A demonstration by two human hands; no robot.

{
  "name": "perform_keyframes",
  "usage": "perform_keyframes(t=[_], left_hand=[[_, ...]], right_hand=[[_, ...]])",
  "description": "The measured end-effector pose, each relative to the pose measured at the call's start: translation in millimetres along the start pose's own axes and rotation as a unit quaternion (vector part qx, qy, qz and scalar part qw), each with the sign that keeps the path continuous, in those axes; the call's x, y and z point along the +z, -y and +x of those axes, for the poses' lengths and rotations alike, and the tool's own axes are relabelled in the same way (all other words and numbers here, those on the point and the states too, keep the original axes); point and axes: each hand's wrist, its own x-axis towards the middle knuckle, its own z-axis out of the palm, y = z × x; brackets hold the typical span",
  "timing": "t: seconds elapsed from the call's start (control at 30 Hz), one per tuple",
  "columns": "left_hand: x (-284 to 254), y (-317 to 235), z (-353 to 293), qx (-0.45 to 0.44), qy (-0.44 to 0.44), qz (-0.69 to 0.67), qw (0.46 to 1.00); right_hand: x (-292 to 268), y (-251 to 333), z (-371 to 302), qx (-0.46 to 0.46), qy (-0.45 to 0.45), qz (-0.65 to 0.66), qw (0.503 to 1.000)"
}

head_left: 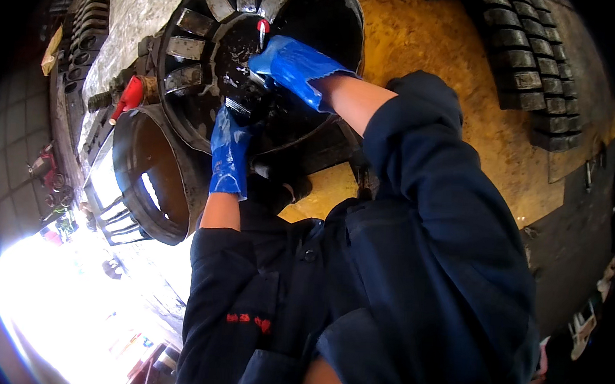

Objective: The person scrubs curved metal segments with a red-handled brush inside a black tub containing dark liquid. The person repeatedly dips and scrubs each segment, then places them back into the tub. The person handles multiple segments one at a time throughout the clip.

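My right hand point(290, 64), in a blue glove, is closed around a slim tool with a red-tipped handle point(263, 27) that sticks up past the fingers. Its working end is partly hidden by the glove. My left hand point(229, 146), also gloved in blue, grips a dark, wet metal block point(238, 108) with a bright ridged face; much of the block is hidden. Both hands are over a wide round black basin point(359, 38), wet and shiny inside. Several curved metal blocks point(186, 48) lie fanned around the basin's inner rim.
Left of the basin lies a red-handled object point(129, 98), above a large open metal drum point(152, 177) on its side. Rows of dark metal blocks point(523, 54) lie at the far right on a yellowish stained sheet point(433, 52). More blocks point(90, 21) line the far left.
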Motion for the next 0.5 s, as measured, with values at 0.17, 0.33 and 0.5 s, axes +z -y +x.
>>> perform_keyframes(t=[0.17, 0.33, 0.5], left_hand=[[-7, -13, -3, 0.012, 0.016, -0.015, 1.000], [-3, 20, 1, 0.021, 0.009, -0.006, 1.000], [5, 0, 5, 0.014, -0.011, 0.035, 0.999]], right_hand=[[-12, 12, -31, 0.057, 0.011, -0.072, 0.996], [-27, 2, -33, 0.055, 0.034, -0.144, 0.987], [-34, -55, -17, 0.006, -0.105, -0.186, 0.977]])
